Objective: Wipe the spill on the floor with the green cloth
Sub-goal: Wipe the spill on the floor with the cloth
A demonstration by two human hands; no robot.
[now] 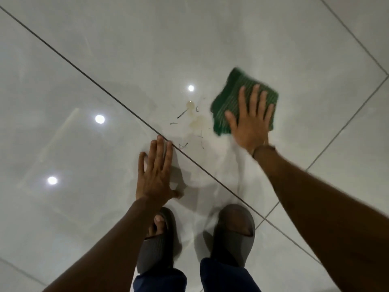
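A person bends over a glossy pale tiled floor point(273, 39), the right hand point(250, 125) pressed flat on a folded green cloth point(237, 98) with pale stripes. The right fingers point(255, 100) are spread apart and lie open across the cloth's near half rather than gripping it; the cloth's edges look blurred. The spill point(196, 119), a small yellowish-brown patch with thin dark curved marks scattered around it, lies just beside the right thumb, between the two hands and apart from the cloth. The left hand point(154, 175) rests palm down on the floor, its fingers point(160, 150) held close together and stretched out, their tips reaching a dark grout line point(84, 70) that runs diagonally across the tiles. A dark band point(263, 149) circles the right wrist. Below the left hand, two feet in dark slide sandals point(233, 230) stand on the tiles, blue trouser cuffs point(160, 279) just visible. Round ceiling lights point(99, 119) glint in the polished surface.
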